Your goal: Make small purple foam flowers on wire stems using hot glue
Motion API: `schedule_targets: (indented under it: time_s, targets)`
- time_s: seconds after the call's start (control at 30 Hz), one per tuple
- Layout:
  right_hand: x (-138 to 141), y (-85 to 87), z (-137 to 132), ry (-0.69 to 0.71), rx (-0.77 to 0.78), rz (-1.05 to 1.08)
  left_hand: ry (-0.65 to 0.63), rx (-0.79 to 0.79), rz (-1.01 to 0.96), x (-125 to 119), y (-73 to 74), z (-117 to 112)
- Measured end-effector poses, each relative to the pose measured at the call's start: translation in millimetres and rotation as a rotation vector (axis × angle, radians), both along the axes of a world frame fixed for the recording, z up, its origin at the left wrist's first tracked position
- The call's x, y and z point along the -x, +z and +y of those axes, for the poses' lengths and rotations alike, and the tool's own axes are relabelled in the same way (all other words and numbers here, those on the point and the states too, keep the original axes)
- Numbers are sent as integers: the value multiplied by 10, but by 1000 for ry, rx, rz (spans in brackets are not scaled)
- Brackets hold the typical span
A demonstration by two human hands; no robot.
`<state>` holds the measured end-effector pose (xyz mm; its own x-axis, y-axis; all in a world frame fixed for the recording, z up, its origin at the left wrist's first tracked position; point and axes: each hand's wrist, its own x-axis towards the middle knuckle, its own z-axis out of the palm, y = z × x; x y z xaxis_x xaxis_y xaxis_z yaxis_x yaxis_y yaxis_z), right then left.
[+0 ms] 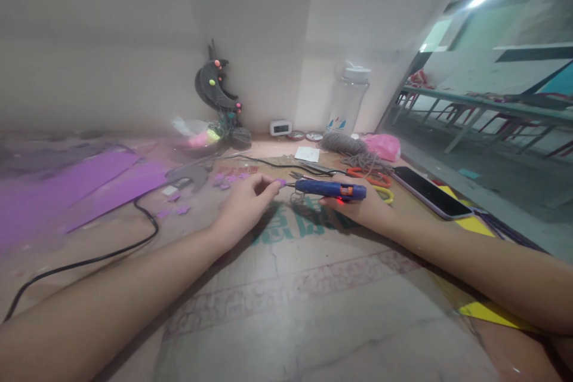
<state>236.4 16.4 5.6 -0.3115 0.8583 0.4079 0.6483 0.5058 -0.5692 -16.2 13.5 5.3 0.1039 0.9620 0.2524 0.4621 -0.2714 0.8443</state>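
Observation:
My right hand [358, 206] is wrapped round a blue glue gun [320, 188] whose nozzle points left; a small red light glows on its underside. Between the thumb and finger of my left hand [248, 203] is a small purple foam piece [280, 182], right at the nozzle tip. Whether the nozzle touches it I cannot tell. Left of my left hand lie several small purple cutouts [182, 210] and larger purple sheets [120, 182]. Orange-handled scissors [369, 176] and a yellow handle loop [385, 194] lie behind my right hand.
At the back stand a dark crescent ornament [217, 92], a small digital clock [280, 128] and a clear bottle [348, 101]. Grey yarn [344, 144] and a pink bag [382, 146] are near them. A phone [432, 193] lies at right on yellow sheets [477, 225]. A black cord [147, 239] crosses the left.

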Motion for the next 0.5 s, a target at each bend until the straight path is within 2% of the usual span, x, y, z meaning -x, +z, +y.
schedule_targets:
  time_s: [0.5]
  targets:
    - [-15,-13,23,-9,-46,-9,6,8,44,-8,15,0]
